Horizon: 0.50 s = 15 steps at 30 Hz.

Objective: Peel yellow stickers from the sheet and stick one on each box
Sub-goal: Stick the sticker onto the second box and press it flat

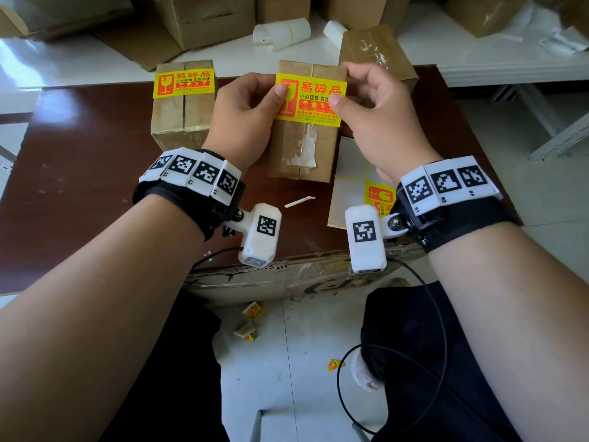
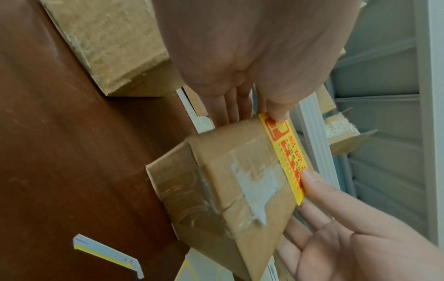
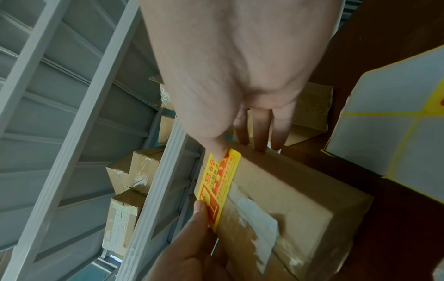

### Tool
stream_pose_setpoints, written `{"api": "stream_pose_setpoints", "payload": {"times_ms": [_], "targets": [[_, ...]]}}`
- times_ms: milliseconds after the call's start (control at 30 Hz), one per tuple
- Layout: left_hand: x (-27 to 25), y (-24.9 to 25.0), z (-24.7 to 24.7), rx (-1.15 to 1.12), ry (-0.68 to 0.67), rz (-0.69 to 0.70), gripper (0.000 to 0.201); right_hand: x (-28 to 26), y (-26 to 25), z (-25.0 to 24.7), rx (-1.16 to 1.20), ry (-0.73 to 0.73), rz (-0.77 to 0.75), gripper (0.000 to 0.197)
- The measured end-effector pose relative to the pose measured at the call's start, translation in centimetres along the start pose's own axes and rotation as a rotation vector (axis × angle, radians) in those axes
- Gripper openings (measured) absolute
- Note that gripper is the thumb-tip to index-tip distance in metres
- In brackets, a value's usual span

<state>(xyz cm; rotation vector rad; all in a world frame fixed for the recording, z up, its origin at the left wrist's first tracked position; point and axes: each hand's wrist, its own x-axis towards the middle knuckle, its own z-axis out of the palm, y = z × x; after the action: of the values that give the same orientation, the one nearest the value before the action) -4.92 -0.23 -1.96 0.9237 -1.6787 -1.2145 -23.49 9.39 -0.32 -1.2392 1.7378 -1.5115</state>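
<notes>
A yellow sticker (image 1: 310, 100) printed in red is held across the far end of the top of a taped cardboard box (image 1: 299, 154) standing in the middle of a dark brown table (image 1: 79, 186). Its left edge is pinched by the left hand (image 1: 242, 122), thumb on the printed face and fingers behind; its right edge is pinched the same way by the right hand (image 1: 379, 122). In the wrist views the sticker is seen edge-on, raised at its near edge from the box top, with each thumb pressed on a corner. Whether its far edge is already stuck down cannot be told.

A second box (image 1: 183, 106), just to the left, is already marked with a matching sticker (image 1: 184, 83) across its far end. The sticker sheet (image 1: 353, 186) is laid on the table to the right of the middle box, partly hidden under the right wrist, with one sticker seen on it and blank backing around. A narrow paper strip (image 1: 299, 201) lies near the table's front edge. More cartons are stacked beyond the table.
</notes>
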Motion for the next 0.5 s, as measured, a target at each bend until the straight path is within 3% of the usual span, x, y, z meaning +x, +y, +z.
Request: {"api": "stream_pose_setpoints", "payload": {"times_ms": [267,367,433,500], "targets": [[-0.4,0.4,-0.5,-0.059,-0.134,-0.05,0.034,-0.1,-0.1,-0.8,-0.034,-0.119,0.069,0.072],[-0.5,0.8,-0.4,-0.098,-0.111,-0.089,0.029,-0.3,-0.5,-0.6,-0.043,-0.061,0.059,0.064],[-0.6,1.0,-0.3,-0.028,-0.06,-0.059,0.015,-0.6,-0.8,-0.1,-0.053,0.001,0.045,0.052],[-0.8,1.1,-0.2,0.058,-0.021,-0.007,0.017,-1.0,-1.1,0.4,-0.057,0.049,0.025,0.049]]}}
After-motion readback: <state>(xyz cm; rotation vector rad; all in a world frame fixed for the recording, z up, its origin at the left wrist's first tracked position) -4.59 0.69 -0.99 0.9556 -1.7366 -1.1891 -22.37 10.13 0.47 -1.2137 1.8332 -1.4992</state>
